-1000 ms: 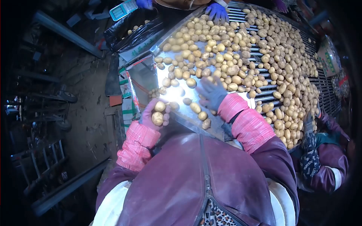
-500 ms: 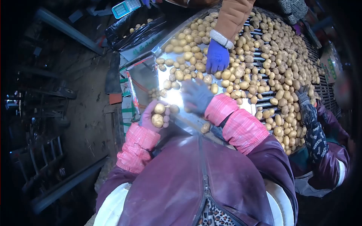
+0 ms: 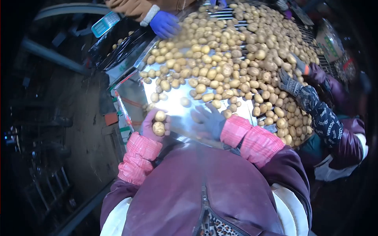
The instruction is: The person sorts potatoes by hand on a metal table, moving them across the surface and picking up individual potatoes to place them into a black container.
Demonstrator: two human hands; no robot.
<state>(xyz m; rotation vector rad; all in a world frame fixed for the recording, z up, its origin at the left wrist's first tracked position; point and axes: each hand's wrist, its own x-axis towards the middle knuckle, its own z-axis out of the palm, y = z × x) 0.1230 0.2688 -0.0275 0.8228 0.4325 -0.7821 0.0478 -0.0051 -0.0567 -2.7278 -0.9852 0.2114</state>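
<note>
My left hand [image 3: 147,125], in a pink-purple glove, is closed around two potatoes [image 3: 159,128] at the near left edge of the metal table [image 3: 173,102]. My right hand [image 3: 209,121], in a grey-blue glove, is over the bare shiny metal with its fingers spread, slightly blurred. It appears to hold nothing. A single blurred potato [image 3: 185,102] is just beyond its fingertips. The large spread of potatoes [image 3: 214,74] begins a little farther off, and one potato [image 3: 227,113] is by my right cuff.
Across the table is a person's blue-gloved hand [image 3: 164,24] at the far left. On the right, another person's grey patterned glove [image 3: 290,83] reaches into the potatoes. A black-bag-lined box [image 3: 118,51] and a turquoise scale [image 3: 105,24] stand left of the table. Dark rollers [image 3: 220,13] show at the back.
More potatoes now cover the table's middle. The co-worker's blue-gloved hand has moved to the far left. My left hand still holds two potatoes; my right hand stays over the metal, fingers spread.
</note>
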